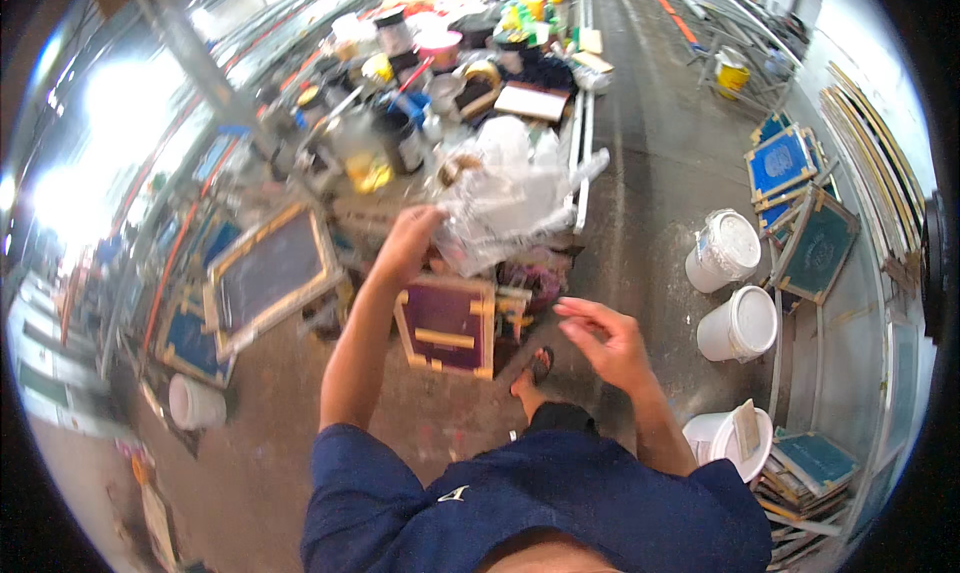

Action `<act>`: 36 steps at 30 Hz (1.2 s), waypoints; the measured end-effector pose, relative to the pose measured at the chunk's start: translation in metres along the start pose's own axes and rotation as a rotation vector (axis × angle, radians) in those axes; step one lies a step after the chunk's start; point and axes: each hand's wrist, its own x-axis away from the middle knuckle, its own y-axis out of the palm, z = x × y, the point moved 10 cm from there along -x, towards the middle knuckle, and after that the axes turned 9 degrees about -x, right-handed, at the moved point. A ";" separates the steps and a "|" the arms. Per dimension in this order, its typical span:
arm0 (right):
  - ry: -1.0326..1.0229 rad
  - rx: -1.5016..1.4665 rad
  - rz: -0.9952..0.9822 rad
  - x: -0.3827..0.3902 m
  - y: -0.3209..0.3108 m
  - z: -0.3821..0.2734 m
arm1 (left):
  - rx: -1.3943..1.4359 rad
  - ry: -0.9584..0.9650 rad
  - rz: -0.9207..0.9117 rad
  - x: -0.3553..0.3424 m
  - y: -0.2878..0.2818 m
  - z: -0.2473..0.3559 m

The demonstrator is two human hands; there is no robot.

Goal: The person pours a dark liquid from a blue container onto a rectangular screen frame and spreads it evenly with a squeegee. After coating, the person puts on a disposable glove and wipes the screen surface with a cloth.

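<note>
My left hand [408, 241] reaches up to the left edge of a crumpled translucent plastic bag [508, 213], its fingers closed at that edge. The bag spreads over the near end of a cluttered table and blurs somewhat. My right hand [608, 345] is apart from the bag, lower and to the right, held in the air with thumb and fingers apart and nothing in it. Below the bag, a wood-framed screen with a dark purple mesh [443, 318] leans upright near the floor.
Tubs, bottles and a white box [531, 102] crowd the table. Another framed screen [270, 278] leans at left, near a small white bucket [197, 403]. On the right stand lidded white buckets [738, 323], an open bucket [705, 435] and blue and green framed screens [815, 243].
</note>
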 end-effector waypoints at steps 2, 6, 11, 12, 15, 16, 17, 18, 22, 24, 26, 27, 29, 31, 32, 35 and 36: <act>-0.040 0.055 -0.152 0.021 0.055 -0.004 | 0.112 -0.051 -0.050 0.070 0.013 -0.044; -0.057 0.173 -0.313 0.070 0.152 -0.001 | 0.313 -0.241 0.087 0.213 0.011 -0.126; 0.203 0.117 -0.361 0.115 0.219 0.102 | 0.325 -0.098 0.145 0.327 -0.006 -0.164; 0.249 0.099 -0.321 0.119 0.223 0.110 | 0.119 -0.053 0.169 0.340 -0.014 -0.157; 0.495 0.005 -0.284 0.130 0.248 0.128 | -0.097 -0.236 0.472 0.380 -0.061 -0.202; 0.402 0.111 -0.294 0.125 0.255 0.118 | -0.239 -0.224 0.598 0.390 -0.074 -0.188; 0.308 0.216 -0.300 0.124 0.262 0.108 | -0.444 -0.174 0.676 0.394 -0.086 -0.179; 0.160 0.175 -0.286 0.124 0.274 0.085 | -0.650 -0.126 0.747 0.398 -0.096 -0.172; -0.135 -0.260 -0.442 0.126 0.359 0.039 | -0.856 -0.035 0.786 0.392 -0.133 -0.146; -0.057 -0.239 -0.423 0.114 0.399 0.079 | -0.914 0.046 0.782 0.383 -0.153 -0.136; 0.061 -0.134 -0.368 0.103 0.441 0.109 | -1.061 0.068 0.779 0.390 -0.182 -0.124; 0.113 -0.076 -0.348 0.093 0.460 0.120 | -1.128 0.084 0.788 0.391 -0.199 -0.116; -0.106 0.184 -0.500 0.080 0.512 0.115 | -1.227 0.207 0.796 0.397 -0.226 -0.095; -0.152 0.313 -0.761 0.075 0.573 0.129 | -1.315 0.267 0.749 0.402 -0.251 -0.082; 0.116 0.001 -0.612 0.059 0.580 0.142 | -1.360 0.324 0.696 0.404 -0.261 -0.075; 0.650 -1.141 -0.340 0.023 0.635 0.137 | -1.278 0.385 0.723 0.409 -0.301 -0.071; 0.355 -0.787 -0.502 -0.005 0.652 0.109 | -1.250 0.406 0.749 0.410 -0.314 -0.066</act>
